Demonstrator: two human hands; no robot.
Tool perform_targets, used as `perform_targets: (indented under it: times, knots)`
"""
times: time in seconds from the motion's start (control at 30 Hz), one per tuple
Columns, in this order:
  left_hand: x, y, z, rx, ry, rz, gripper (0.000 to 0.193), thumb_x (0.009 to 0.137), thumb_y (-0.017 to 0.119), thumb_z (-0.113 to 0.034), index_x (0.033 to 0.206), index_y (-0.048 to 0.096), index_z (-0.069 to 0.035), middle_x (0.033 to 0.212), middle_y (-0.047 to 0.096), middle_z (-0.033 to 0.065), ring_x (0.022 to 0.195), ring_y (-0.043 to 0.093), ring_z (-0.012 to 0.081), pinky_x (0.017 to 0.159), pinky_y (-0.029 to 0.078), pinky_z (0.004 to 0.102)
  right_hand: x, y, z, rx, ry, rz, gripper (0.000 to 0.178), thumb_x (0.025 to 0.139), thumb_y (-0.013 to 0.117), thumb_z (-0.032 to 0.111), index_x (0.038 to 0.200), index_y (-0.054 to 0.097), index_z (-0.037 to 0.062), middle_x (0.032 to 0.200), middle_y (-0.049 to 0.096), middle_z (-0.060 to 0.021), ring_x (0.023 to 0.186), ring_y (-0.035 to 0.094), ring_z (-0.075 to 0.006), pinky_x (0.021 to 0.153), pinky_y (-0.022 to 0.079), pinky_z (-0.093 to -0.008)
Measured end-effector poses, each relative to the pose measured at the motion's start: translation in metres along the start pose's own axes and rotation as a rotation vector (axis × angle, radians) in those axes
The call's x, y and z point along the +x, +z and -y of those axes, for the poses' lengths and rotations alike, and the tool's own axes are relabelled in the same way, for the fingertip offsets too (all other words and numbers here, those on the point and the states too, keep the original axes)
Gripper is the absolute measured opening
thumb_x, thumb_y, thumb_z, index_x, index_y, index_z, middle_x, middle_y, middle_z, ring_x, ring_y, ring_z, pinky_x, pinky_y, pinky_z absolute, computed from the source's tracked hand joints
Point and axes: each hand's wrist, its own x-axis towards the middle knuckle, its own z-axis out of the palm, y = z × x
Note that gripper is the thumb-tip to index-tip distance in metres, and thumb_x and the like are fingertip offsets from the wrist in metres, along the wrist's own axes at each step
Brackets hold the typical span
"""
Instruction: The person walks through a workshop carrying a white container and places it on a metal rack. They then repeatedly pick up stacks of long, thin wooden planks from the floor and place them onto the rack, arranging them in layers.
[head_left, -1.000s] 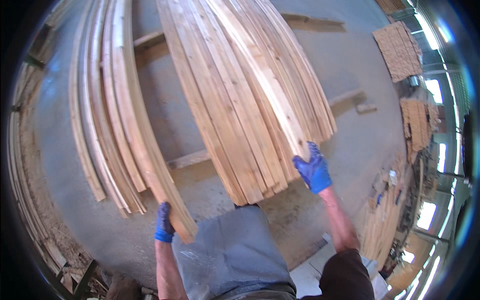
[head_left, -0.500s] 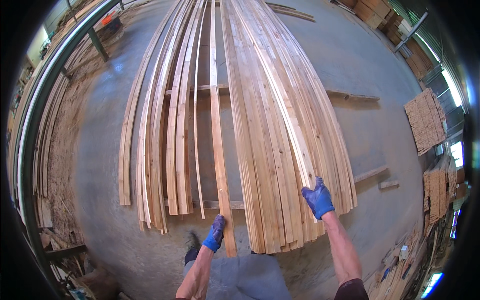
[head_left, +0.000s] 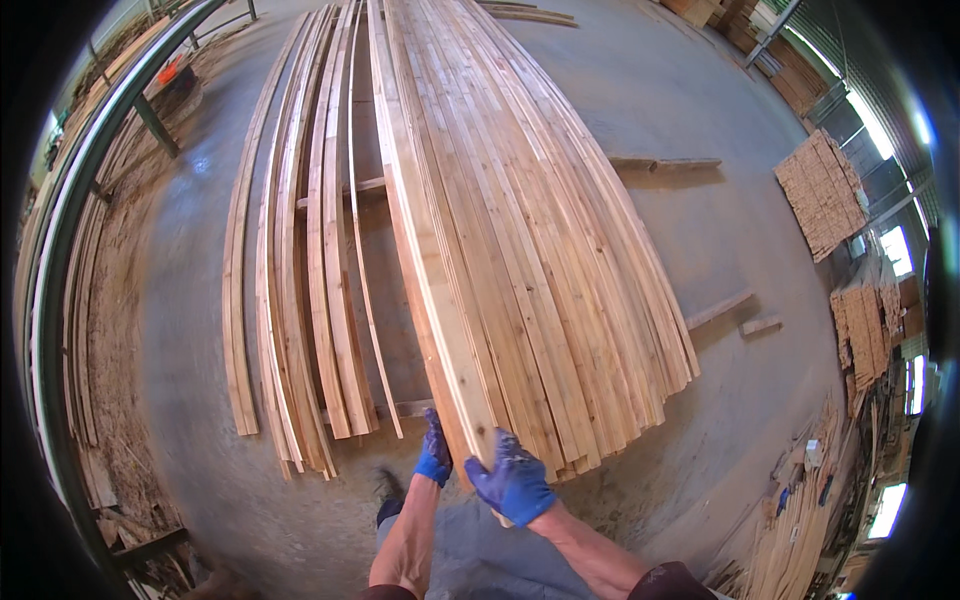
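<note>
A long pale wooden plank (head_left: 455, 350) slants across the stack, its near end in my right hand (head_left: 512, 478). The fingers of that hand are wrapped over the plank close to its end. Just left of it, a second, browner plank (head_left: 415, 275) lies along the pale one, edge to edge. My left hand (head_left: 434, 452) is closed at this plank's left edge near its end; part of its fingers is hidden by the wood. Both hands wear purple-blue gloves. To the right, many planks (head_left: 560, 300) lie side by side in a wide layer.
Several loose planks (head_left: 285, 300) lie apart on the left. Crosswise timbers (head_left: 720, 308) bear the layer above the grey concrete floor (head_left: 190, 330). A green metal rail (head_left: 70, 190) runs along the left. Stacked boards (head_left: 820, 195) and piled lumber (head_left: 790, 540) stand at the right.
My right hand has carried the pale plank leftward from the right part of the layer to beside my left hand. The left hand stays by the browner plank. The view has shifted slightly.
</note>
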Motion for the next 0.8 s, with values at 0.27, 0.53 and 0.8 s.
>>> perform_targets:
  times: [0.27,0.53,0.8]
  knots:
    - [-0.006,0.067,0.008,0.218,-0.029,-0.054,0.067,0.094,0.043,-0.063,0.127,0.058,-0.007,0.115,0.066,0.0065,0.096,0.063,0.0188,0.088,0.052,0.0358,0.017,0.040,-0.030,-0.180,0.036,0.000,0.053,0.076,0.069,0.041,0.107,0.058,-0.0003,0.088,0.064,-0.0194,0.078,0.066,-0.0351,0.066,0.052,-0.0451]
    - [0.017,-0.005,0.049,0.060,-0.062,-0.031,0.086,0.084,0.039,-0.078,0.119,0.059,-0.002,0.097,0.068,0.0163,0.080,0.067,0.0282,0.070,0.057,0.0420,-0.010,0.062,-0.052,-0.092,0.073,-0.033,0.052,0.076,0.070,0.039,0.111,0.058,0.0021,0.093,0.064,-0.0190,0.078,0.065,-0.0361,0.065,0.052,-0.0463]
    - [-0.003,-0.024,0.067,0.008,-0.212,0.112,0.060,0.095,0.043,-0.054,0.118,0.058,-0.001,0.099,0.067,0.0181,0.083,0.066,0.0313,0.073,0.058,0.0428,-0.047,0.083,-0.079,0.058,0.118,-0.074,0.041,0.078,0.069,0.031,0.106,0.057,0.0026,0.091,0.063,-0.0186,0.081,0.064,-0.0361,0.064,0.050,-0.0483]
